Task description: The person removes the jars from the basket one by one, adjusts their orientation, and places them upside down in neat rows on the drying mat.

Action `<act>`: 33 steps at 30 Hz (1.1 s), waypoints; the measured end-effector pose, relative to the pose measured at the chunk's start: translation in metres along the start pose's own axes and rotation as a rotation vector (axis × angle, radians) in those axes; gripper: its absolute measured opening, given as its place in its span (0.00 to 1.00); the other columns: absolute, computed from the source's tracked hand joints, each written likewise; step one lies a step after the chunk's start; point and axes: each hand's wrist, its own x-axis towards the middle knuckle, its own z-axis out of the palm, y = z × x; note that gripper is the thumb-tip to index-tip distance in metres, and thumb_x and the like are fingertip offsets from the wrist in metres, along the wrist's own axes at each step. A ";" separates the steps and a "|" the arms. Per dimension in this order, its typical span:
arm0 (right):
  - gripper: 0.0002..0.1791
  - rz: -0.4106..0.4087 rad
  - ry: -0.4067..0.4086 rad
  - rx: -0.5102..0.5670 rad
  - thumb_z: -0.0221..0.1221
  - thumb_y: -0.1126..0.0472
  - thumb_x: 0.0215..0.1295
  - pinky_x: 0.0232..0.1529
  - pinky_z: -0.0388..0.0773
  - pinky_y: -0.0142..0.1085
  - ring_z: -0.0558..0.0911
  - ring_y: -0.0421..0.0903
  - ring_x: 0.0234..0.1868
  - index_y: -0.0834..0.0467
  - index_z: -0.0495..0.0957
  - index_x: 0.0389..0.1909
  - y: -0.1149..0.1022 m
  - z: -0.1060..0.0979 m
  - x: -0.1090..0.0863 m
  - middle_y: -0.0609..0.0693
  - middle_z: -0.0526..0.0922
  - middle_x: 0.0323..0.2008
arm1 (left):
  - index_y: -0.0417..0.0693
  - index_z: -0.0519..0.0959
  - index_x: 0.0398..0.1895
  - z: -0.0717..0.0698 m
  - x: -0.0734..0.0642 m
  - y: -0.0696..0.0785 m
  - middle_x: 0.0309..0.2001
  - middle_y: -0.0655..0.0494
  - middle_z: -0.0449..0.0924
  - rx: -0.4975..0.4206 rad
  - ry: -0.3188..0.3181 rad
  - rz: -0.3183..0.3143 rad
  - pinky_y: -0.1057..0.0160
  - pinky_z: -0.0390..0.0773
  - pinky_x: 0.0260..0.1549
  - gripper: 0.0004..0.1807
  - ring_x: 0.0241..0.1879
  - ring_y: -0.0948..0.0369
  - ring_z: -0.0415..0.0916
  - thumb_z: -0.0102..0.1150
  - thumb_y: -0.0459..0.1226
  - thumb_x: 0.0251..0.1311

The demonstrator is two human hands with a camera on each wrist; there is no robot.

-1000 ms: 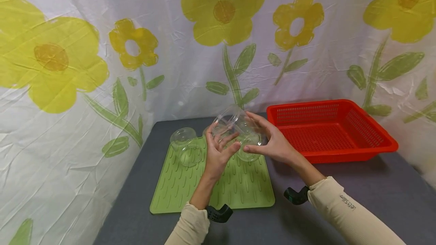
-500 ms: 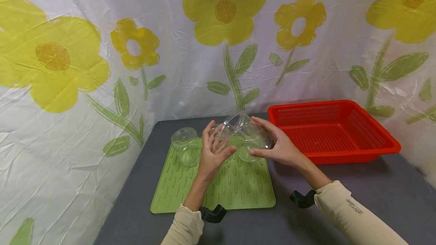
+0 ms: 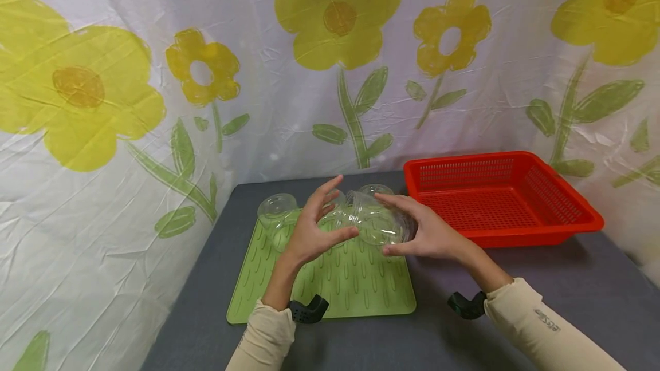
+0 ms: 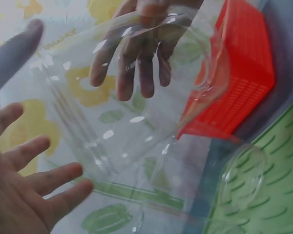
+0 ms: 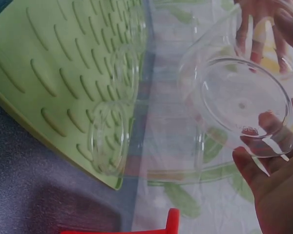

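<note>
My right hand [image 3: 430,231] grips a clear plastic cup [image 3: 378,223] around its base end, thumb below and fingers above. The cup lies nearly sideways in the air, its mouth towards my left hand. Several close rim lines [image 4: 83,129] show at that mouth in the left wrist view; it may be a nested stack. My left hand [image 3: 311,233] is beside the mouth with thumb and fingers spread; whether it touches the rim I cannot tell. Behind, another clear cup [image 3: 277,206] stands on the left of the green mat [image 3: 319,296], with two more partly hidden by the held cup.
A red perforated basket [image 3: 495,233] stands to the right of the mat on the grey table [image 3: 371,342]. Close behind the table hangs a white curtain [image 3: 258,130] printed with yellow flowers.
The held cup has tipped from slanting upward to nearly level and come lower. My left hand has moved left, spreading away from the cup; my right hand has shifted slightly right and down.
</note>
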 end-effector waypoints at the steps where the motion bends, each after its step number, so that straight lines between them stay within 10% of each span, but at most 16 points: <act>1: 0.54 -0.006 -0.002 -0.020 0.80 0.47 0.48 0.66 0.70 0.60 0.73 0.51 0.68 0.39 0.63 0.77 -0.001 0.000 -0.001 0.47 0.70 0.72 | 0.73 0.58 0.79 -0.001 0.000 0.002 0.79 0.59 0.56 0.020 -0.019 -0.015 0.39 0.64 0.72 0.51 0.77 0.50 0.60 0.76 0.56 0.53; 12: 0.55 -0.055 -0.017 -0.088 0.80 0.47 0.47 0.61 0.74 0.56 0.73 0.52 0.66 0.38 0.63 0.77 -0.002 0.006 -0.005 0.49 0.72 0.70 | 0.76 0.63 0.76 0.002 0.001 0.002 0.76 0.63 0.63 0.109 -0.117 -0.046 0.40 0.71 0.68 0.45 0.73 0.44 0.65 0.75 0.44 0.57; 33: 0.56 -0.056 0.000 -0.073 0.81 0.46 0.46 0.60 0.75 0.56 0.72 0.53 0.65 0.46 0.64 0.77 -0.001 0.013 -0.010 0.51 0.73 0.68 | 0.66 0.72 0.71 0.004 -0.007 -0.010 0.69 0.57 0.72 0.074 -0.090 -0.018 0.49 0.82 0.56 0.34 0.65 0.47 0.75 0.72 0.44 0.60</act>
